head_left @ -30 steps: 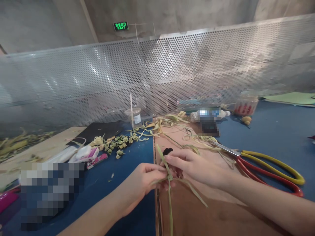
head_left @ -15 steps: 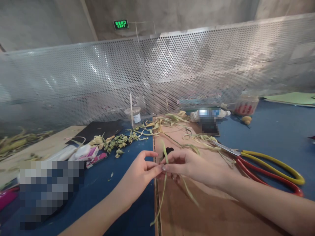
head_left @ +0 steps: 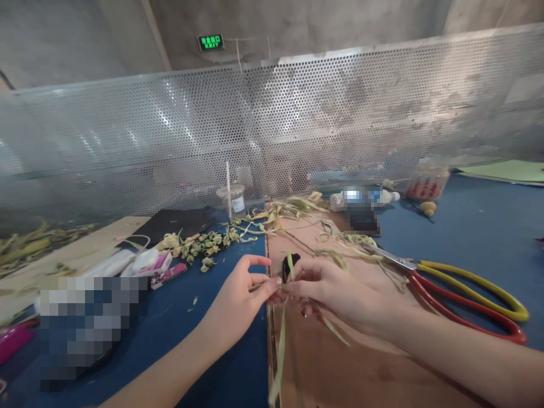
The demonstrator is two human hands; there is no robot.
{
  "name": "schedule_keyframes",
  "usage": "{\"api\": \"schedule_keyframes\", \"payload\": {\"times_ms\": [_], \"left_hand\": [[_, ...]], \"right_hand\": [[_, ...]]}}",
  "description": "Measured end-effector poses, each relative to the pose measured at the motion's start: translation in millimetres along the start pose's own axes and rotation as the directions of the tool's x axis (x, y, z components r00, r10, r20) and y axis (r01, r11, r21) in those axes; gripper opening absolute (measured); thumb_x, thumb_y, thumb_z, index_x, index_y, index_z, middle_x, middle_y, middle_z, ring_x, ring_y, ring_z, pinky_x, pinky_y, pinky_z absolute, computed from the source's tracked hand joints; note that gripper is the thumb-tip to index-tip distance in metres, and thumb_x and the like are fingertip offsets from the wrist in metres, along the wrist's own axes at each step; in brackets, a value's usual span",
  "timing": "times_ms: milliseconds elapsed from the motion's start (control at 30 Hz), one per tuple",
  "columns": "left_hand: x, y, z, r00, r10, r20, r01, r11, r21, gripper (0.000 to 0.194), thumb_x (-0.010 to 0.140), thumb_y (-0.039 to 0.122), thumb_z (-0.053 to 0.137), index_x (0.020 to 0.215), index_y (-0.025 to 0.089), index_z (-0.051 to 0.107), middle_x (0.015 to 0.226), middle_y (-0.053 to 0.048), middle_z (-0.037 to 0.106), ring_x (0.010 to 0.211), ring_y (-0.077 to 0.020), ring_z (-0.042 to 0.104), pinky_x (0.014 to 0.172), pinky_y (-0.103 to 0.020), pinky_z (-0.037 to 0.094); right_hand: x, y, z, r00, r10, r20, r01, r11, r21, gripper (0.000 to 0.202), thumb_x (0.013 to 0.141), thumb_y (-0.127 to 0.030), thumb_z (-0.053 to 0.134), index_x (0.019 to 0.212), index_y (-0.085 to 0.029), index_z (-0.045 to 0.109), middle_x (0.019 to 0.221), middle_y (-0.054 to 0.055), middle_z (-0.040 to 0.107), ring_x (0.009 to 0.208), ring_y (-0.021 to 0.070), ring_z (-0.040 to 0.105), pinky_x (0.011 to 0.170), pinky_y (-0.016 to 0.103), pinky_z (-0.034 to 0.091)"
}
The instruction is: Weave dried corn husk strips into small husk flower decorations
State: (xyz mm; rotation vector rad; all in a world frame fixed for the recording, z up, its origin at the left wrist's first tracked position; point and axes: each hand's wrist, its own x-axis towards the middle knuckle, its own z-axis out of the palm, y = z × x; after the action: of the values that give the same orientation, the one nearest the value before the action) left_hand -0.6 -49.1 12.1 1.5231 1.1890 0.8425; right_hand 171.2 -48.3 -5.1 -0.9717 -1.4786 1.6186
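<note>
My left hand [head_left: 250, 289] and my right hand [head_left: 317, 283] meet over the seam between the blue surface and the brown board. Thumb and fingers of both are pinched on a pale green leaf strip [head_left: 280, 351], whose long end hangs down toward me. Its short upper end sticks up between the hands, in front of a small black thing [head_left: 290, 266] that I cannot make out. Another strip end [head_left: 335, 330] pokes out below my right hand. To the right lie scissors [head_left: 412, 266] with one yellow and one red handle, blades on loose strips.
Dried green buds [head_left: 204, 247] lie at the left, near a plastic cup with a straw [head_left: 233, 201]. More leaf strips [head_left: 297, 207] cover the board's far end. A bottle [head_left: 338, 200] and a jar [head_left: 427, 182] stand before the perforated metal screen [head_left: 204, 130].
My fingertips have shifted slightly, and my left thumb has risen a little. The strip's hanging end now reaches lower and looks wider. More of the black thing shows.
</note>
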Motion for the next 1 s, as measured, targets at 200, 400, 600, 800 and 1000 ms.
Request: {"api": "schedule_keyframes", "payload": {"times_ms": [200, 400, 600, 800, 1000], "left_hand": [[-0.9, -5.0, -0.8, 0.998, 0.062, 0.005, -0.062, 0.998, 0.022, 0.031, 0.079, 0.033, 0.053, 0.102, 0.019, 0.039, 0.066, 0.0, 0.066, 0.07, -0.0178, 0.062, 0.069, -0.029, 0.041], [-1.5, -1.8, -1.4, 0.997, 0.064, -0.035, -0.063, 0.998, 0.016, 0.03, 0.078, 0.032, 0.054, 0.102, 0.019, 0.039, 0.07, -0.002, 0.068, 0.07, -0.0172, 0.062, 0.068, -0.028, 0.041], [-1.8, 2.2, -2.5, 0.998, 0.053, -0.038, -0.052, 0.999, 0.014, 0.025, 0.076, 0.032, 0.056, 0.094, 0.018, 0.047, 0.068, -0.003, 0.068, 0.064, -0.0163, 0.06, 0.063, -0.027, 0.041], [-0.4, -2.0, -1.9, 0.992, 0.106, 0.074, -0.109, 0.993, 0.039, 0.017, 0.078, 0.033, 0.053, 0.082, 0.017, 0.054, 0.068, -0.002, 0.065, 0.065, -0.0148, 0.058, 0.066, -0.027, 0.043], [-0.2, -4.8, -0.2, 0.984, 0.057, 0.169, -0.055, 0.998, -0.015, 0.02, 0.073, 0.032, 0.061, 0.082, 0.017, 0.052, 0.076, -0.003, 0.066, 0.071, -0.0172, 0.061, 0.07, -0.03, 0.045]], "right_hand": [[0.6, 1.0, 2.5, 1.0, -0.008, -0.015, 0.008, 1.0, 0.029, 0.013, 0.069, -0.026, 0.061, 0.069, -0.017, 0.05, 0.058, -0.003, 0.052, 0.049, 0.0072, 0.049, 0.042, 0.018, 0.037], [-0.6, -1.5, 0.6, 0.999, 0.02, -0.046, -0.019, 1.0, 0.004, 0.012, 0.07, -0.024, 0.059, 0.067, -0.017, 0.049, 0.059, -0.004, 0.05, 0.047, 0.0069, 0.049, 0.041, 0.018, 0.036], [-3.5, -6.2, -2.5, 0.999, 0.021, -0.037, -0.021, 1.0, 0.0, 0.019, 0.069, -0.03, 0.063, 0.069, -0.017, 0.049, 0.062, -0.004, 0.051, 0.048, 0.0068, 0.049, 0.041, 0.018, 0.035], [-4.5, -7.7, -3.9, 0.999, 0.047, 0.016, -0.048, 0.998, 0.042, 0.021, 0.067, -0.032, 0.065, 0.07, -0.017, 0.051, 0.062, -0.003, 0.051, 0.05, 0.0071, 0.05, 0.041, 0.018, 0.034], [-3.6, -2.5, -3.0, 0.998, 0.037, 0.042, -0.04, 0.997, 0.069, 0.012, 0.069, -0.023, 0.06, 0.07, -0.016, 0.051, 0.063, 0.0, 0.057, 0.052, 0.0084, 0.052, 0.044, 0.018, 0.035]]}}
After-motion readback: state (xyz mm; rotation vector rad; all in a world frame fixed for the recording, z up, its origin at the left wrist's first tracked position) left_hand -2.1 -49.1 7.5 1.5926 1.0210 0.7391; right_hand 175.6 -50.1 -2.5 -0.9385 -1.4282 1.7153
